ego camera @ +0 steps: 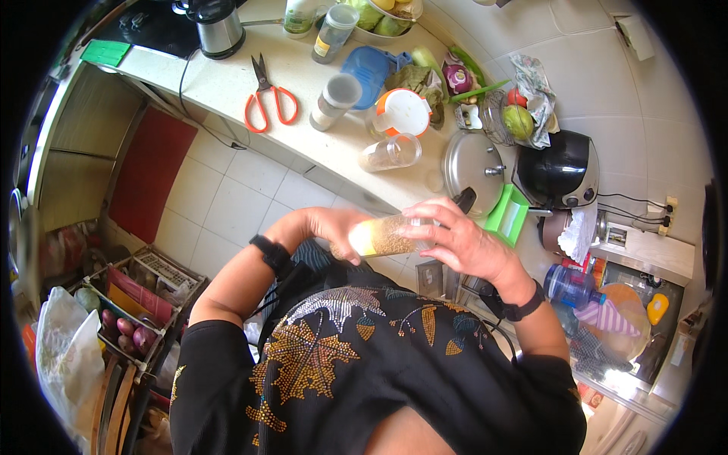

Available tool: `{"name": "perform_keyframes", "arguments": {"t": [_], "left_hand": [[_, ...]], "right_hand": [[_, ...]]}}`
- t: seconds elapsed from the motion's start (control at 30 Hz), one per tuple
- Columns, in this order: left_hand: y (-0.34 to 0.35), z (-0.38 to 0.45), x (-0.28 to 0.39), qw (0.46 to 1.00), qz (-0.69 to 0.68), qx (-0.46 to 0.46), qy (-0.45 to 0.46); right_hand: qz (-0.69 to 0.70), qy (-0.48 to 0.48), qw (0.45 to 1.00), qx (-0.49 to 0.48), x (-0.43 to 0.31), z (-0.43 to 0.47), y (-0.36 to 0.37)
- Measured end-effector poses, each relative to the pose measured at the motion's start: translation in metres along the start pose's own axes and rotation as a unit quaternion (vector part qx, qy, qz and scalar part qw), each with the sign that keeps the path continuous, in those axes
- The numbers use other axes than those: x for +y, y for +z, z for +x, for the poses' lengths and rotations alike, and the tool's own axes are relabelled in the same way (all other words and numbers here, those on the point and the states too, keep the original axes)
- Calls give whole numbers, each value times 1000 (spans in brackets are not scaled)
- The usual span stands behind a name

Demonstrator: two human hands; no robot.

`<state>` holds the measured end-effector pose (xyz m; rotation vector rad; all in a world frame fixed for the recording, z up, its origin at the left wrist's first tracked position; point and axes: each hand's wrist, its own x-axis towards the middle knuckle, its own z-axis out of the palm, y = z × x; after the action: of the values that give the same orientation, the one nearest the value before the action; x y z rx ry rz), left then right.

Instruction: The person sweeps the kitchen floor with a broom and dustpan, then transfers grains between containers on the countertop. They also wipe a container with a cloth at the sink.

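Note:
My left hand (335,227) grips the base end of a clear plastic jar (389,238), tilted nearly on its side before my body. Small tan grains fill much of it, and a yellow-and-white label faces up. Around the jar's other end, at the cap, are the fingers of my right hand (463,242). Whether the cap is loose cannot be seen. Near the counter edge stands a similar clear jar (389,154), seemingly uncapped, with some brownish contents. A faint clear disc (434,181), perhaps a lid, lies beside it.
On the counter (222,91) are red-handled scissors (267,96), a grey-lidded jar (335,102), an orange-rimmed container (405,112), a blue plastic container (365,74) and vegetables (458,78). A pressure-cooker lid (472,168), a green tray (508,216) and a black appliance (557,168) stand to the right.

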<state>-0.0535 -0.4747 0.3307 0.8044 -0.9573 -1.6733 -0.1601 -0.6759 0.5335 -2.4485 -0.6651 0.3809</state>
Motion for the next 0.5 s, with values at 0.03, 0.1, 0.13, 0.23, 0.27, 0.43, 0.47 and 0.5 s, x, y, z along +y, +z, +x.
{"name": "perform_keyframes", "arguments": {"t": [0.03, 0.1, 0.13, 0.23, 0.27, 0.43, 0.47, 0.5], "left_hand": [[-1, -1, -2, 1000, -17, -18, 8], [-3, -3, -3, 999, -13, -7, 30], [-3, -5, -4, 999, -2, 6, 43], [1, -12, -5, 978, 135, 143, 69], [5, -13, -6, 955, 203, 204, 75], [23, -4, -3, 776, 445, 440, 81], [24, -3, -2, 753, 462, 462, 76], [24, -3, 0, 750, 463, 466, 80]], "right_hand": [[-9, -22, 1000, -2, 0, 2, 2], [-66, -58, 996, -6, -1, 6, 5], [-67, -68, 995, 6, -1, 8, 8], [-22, 57, 992, 110, -1, 10, 14], [11, 124, 983, 134, 1, 10, 15], [161, 349, 923, 3, 11, 7, 22], [172, 359, 917, 15, 13, 6, 24], [188, 369, 910, 24, 14, 5, 25]]}}
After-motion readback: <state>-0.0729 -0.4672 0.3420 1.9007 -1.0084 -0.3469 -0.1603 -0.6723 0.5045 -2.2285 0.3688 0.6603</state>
